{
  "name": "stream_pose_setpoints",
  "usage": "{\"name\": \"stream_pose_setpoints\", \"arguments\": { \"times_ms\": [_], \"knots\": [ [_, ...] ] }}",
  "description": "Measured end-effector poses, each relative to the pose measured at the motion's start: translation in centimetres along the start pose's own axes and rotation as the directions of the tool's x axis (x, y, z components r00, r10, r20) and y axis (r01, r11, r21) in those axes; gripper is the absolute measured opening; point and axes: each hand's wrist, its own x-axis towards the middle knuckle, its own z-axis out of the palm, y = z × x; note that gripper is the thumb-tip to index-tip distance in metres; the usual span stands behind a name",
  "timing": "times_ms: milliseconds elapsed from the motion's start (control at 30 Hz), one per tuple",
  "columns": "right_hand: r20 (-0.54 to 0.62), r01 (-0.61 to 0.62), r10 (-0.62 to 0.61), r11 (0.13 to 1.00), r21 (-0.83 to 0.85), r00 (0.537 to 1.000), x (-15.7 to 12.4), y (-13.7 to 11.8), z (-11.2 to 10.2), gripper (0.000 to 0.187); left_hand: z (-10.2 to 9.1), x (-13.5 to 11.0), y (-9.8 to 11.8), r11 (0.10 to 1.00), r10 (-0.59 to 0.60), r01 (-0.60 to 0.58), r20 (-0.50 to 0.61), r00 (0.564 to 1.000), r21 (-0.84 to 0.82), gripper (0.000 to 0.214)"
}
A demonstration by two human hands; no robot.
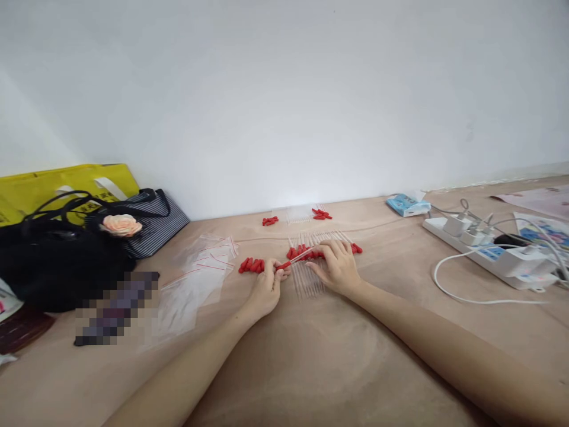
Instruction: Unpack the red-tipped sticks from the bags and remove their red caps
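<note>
My left hand (pixel 267 287) is closed in a pinch on a small red roll (pixel 283 266). Thin white sticks slant from that roll up to the fingertips of my right hand (pixel 338 265), which is bent around their far end. Beneath and beside my right hand lies a row of thin whitish sticks (pixel 306 281), with several red rolls (pixel 302 252) across its middle, partly covered by the hand. Just left of my left fingers is a short row of red rolls (pixel 251 265). The exact kind of the rolls and sticks is too small to make out.
Clear zip bags (pixel 195 290) overlap on the left. Farther back lie two small red piles (pixel 269 221) (pixel 321 214) beside more pale sticks (pixel 299 214). Bags (pixel 48 255) stand at left; a tissue pack (pixel 406 204) and power strip (pixel 484 252) with cables are at right.
</note>
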Motion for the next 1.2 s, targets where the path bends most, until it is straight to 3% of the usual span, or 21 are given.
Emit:
{"name": "stream_pose_setpoints", "arguments": {
  "times_ms": [100,233,400,567,833,1200],
  "knots": [
    [-0.031,0.007,-0.007,1.0,-0.014,0.999,-0.2,0.0,-0.4,0.033,-0.1,-0.2,0.0,0.993,0.043,-0.045,0.021,0.999,0.108,0.007],
    [0.059,0.19,-0.191,0.981,0.025,0.98,-0.4,0.1,-0.5,0.027,-0.3,-0.4,0.1,0.931,0.154,-0.177,0.094,0.984,0.321,0.01],
    [0.04,0.304,-0.308,0.949,0.082,0.951,-0.8,-0.2,0.1,0.02,-0.5,-0.6,0.3,0.884,0.219,-0.267,0.165,0.962,0.383,0.016],
    [-0.007,0.336,-0.336,0.937,0.093,0.942,-1.0,-0.7,0.4,0.018,-0.5,-0.3,0.5,0.83,0.322,-0.388,0.224,0.92,0.4,0.02],
    [-0.046,0.377,-0.374,0.921,0.102,0.926,-1.0,-0.9,-0.2,0.015,-0.6,-0.3,0.0,0.811,0.366,-0.417,0.199,0.909,0.41,0.023],
    [-0.04,0.378,-0.376,0.92,0.106,0.926,-1.1,-0.8,-0.2,0.018,-0.8,-0.5,-0.2,0.829,0.327,-0.39,0.217,0.92,0.401,0.025]
  ]
}}
